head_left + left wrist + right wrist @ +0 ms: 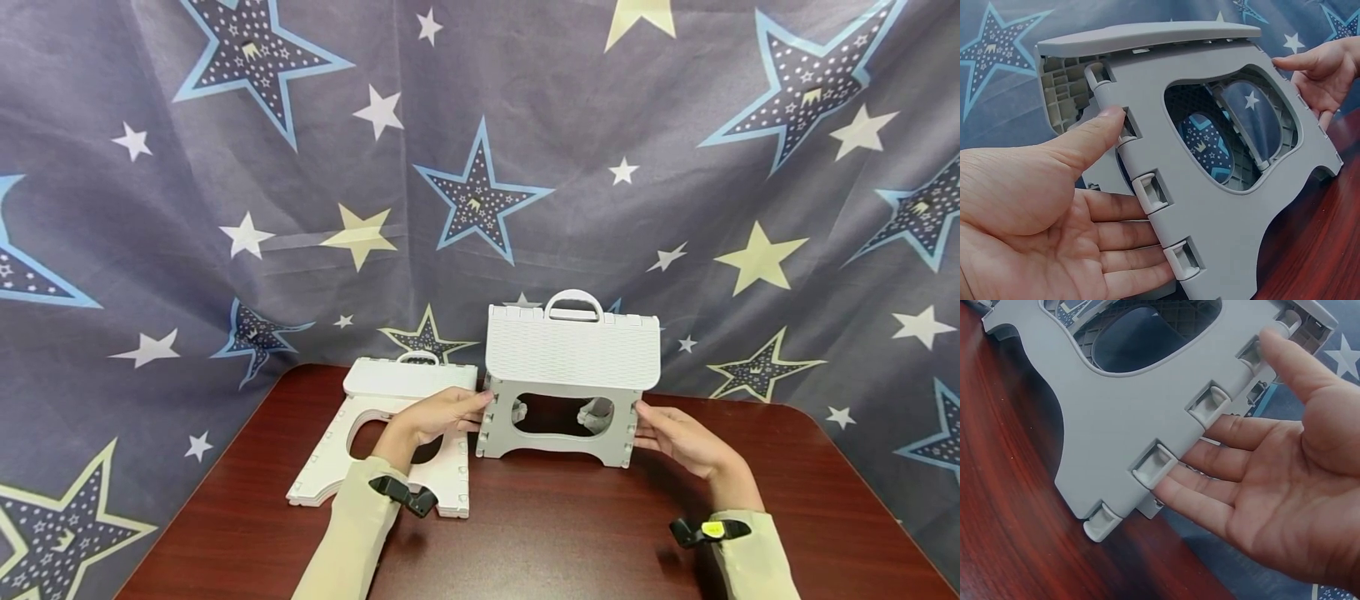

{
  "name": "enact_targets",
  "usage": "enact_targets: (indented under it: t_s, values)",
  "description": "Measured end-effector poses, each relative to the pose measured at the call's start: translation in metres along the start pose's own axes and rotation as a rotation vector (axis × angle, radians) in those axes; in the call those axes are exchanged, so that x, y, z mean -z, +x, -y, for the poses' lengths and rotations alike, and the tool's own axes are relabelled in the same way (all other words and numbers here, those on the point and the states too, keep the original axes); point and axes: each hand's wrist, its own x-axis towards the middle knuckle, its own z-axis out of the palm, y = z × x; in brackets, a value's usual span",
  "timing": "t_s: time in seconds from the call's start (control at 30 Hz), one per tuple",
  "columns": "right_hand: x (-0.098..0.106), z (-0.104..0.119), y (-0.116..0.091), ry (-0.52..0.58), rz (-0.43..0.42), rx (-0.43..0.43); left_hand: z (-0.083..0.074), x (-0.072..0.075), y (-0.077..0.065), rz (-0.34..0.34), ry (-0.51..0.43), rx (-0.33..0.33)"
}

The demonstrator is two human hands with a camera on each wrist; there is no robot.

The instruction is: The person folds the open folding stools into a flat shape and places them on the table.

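Observation:
A light grey folding step stool [573, 354] stands on the table, partly unfolded, its textured top panel tilted and its handle loop [573, 297] at the back. My left hand [442, 414] holds its left side edge, thumb on the front leg panel [1222, 212] and fingers behind the hinged edge. On the opposite edge, my right hand [682, 442] grips in the same manner, with the thumb near an upper hinge and the fingertips at the lower ones. Through the oval opening in the front panel, the ribbed inside shows. Part of the back leg panel is hidden.
A second stool, white and folded flat [408, 379], lies on the dark red wooden table [555, 533] to the left, partly under my left forearm. Behind the table hangs a grey curtain [465, 83] with stars, close to the table's back edge.

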Motion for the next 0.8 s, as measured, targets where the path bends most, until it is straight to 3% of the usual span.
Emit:
enact_targets:
  t_s: [0.8]
  values:
    - [-0.0015, -0.0001, 0.0036, -0.019, -0.005, 0.013, 0.0036, -0.0005, 0.0009, -0.036, -0.023, -0.002]
